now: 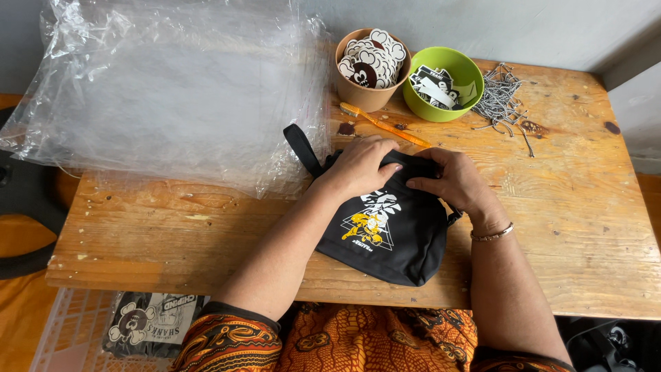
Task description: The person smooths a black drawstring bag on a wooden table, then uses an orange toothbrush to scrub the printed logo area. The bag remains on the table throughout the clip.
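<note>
A person is sitting at a worn wooden table (pixel 571 207), seen from above by a camera on their head. Both hands are resting on the top edge of a black pouch (pixel 392 238) lying flat near the table's front edge, in the middle. The pouch is bearing a white and yellow print, and its black strap (pixel 301 148) is sticking out to the upper left.

The left hand (pixel 361 165) is lying palm down on the pouch's upper left corner, fingers curled over the top edge and pressing on the fabric. The right hand (pixel 451 179) is sitting on the upper right corner, fingers bent and pinching the fabric at the top edge; a thin bracelet (pixel 492 235) is circling that wrist. The fingertips of the two hands are nearly meeting.

Behind the pouch, an orange toothbrush (pixel 382 125) is lying on the wood. Further back, a brown cup (pixel 370 69) is holding round black-and-white stickers, and just beside it a green bowl (pixel 444 84) is holding printed tags. A tangle of ball chains (pixel 501 96) is lying right of the bowl. A stack of clear plastic bags (pixel 172 96) is covering the table's left rear part. Below the table's left edge, a packed printed item (pixel 155 322) is lying in a white wire basket (pixel 65 331).
</note>
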